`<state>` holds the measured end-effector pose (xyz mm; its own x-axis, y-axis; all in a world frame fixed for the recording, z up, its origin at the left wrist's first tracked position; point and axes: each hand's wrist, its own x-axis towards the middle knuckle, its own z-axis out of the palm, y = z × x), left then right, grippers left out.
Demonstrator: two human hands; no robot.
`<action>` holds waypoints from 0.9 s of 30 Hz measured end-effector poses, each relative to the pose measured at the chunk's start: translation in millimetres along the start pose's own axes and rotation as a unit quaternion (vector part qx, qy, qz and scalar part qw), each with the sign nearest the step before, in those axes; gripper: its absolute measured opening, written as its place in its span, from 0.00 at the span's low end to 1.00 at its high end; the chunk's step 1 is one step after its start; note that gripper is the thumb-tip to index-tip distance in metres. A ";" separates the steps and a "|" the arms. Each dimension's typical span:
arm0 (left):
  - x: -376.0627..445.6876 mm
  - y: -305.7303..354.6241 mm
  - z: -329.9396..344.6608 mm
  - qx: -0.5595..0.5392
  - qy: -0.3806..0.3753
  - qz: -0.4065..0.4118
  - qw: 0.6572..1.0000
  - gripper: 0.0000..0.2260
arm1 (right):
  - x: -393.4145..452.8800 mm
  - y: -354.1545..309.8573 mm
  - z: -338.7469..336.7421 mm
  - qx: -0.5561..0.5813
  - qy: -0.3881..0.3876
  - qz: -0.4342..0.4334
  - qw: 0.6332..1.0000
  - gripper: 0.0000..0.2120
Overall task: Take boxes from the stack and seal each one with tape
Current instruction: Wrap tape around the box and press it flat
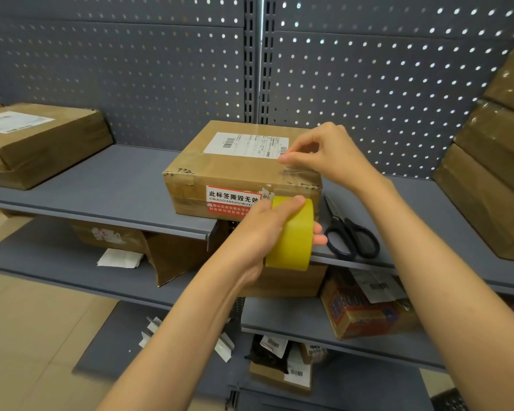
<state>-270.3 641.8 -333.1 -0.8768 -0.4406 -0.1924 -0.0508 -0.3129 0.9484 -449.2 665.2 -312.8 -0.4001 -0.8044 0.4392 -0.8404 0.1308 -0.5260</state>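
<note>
A brown cardboard box (220, 167) with a white shipping label and a red sticker stands on the grey shelf (116, 179). My left hand (264, 229) grips a yellow tape roll (294, 232) in front of the box's near right corner. My right hand (324, 152) hovers over the box's top right edge and pinches the free end of the clear tape, which runs down toward the roll. A stack of brown boxes (493, 161) rises at the far right of the shelf.
Black-handled scissors (347, 229) lie on the shelf right of the box. A flat taped box (39, 140) sits at the left. Lower shelves hold several parcels (365, 310) and paper scraps. A perforated grey back panel (161, 69) stands behind.
</note>
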 end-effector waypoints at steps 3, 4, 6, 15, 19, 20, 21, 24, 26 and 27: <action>2.2 1.9 -0.6 0.000 -0.005 -0.002 1.000 0.08 | 3.6 1.2 -0.2 -0.001 -0.015 0.007 1.000 0.08; 3.2 1.9 -1.3 0.003 -0.006 -0.004 1.000 0.08 | 3.9 1.7 0.1 -0.003 -0.022 0.008 1.000 0.08; 5.1 1.1 -3.0 0.011 -0.008 -0.009 1.000 0.08 | 3.9 4.2 2.0 -0.009 -0.031 0.007 0.999 0.08; 9.0 3.1 -10.7 0.028 -0.022 -0.039 0.999 0.06 | 5.2 14.0 7.5 0.020 -0.034 0.023 0.999 0.04; 10.9 0.3 -9.9 0.033 -0.022 -0.041 0.998 0.06 | 5.2 16.7 9.8 0.031 -0.035 0.028 0.998 0.05; 11.5 -1.1 -9.7 0.030 -0.019 -0.042 0.999 0.06 | 4.6 17.4 11.2 0.040 -0.030 0.030 0.998 0.04; 11.8 -2.3 -9.8 0.027 -0.014 -0.042 0.999 0.06 | 4.0 18.3 12.7 0.046 -0.025 0.033 0.998 0.04; 12.6 -3.2 -9.9 0.032 -0.003 -0.043 0.999 0.06 | 2.5 23.1 18.1 0.049 -0.008 0.041 0.998 0.05; 11.8 -2.6 -9.7 0.034 -0.002 -0.043 0.998 0.06 | 2.1 22.8 21.6 0.018 0.015 0.038 0.999 0.08; 11.3 -2.5 -9.6 0.035 -0.002 -0.043 0.998 0.07 | 1.4 20.8 22.1 -0.005 0.028 0.035 0.999 0.10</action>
<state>-275.5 629.5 -340.0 -0.8692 -0.4117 -0.2740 -0.1603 -0.2896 0.9436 -459.2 654.0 -339.3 -0.4781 -0.7596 0.4410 -0.8128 0.1923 -0.5499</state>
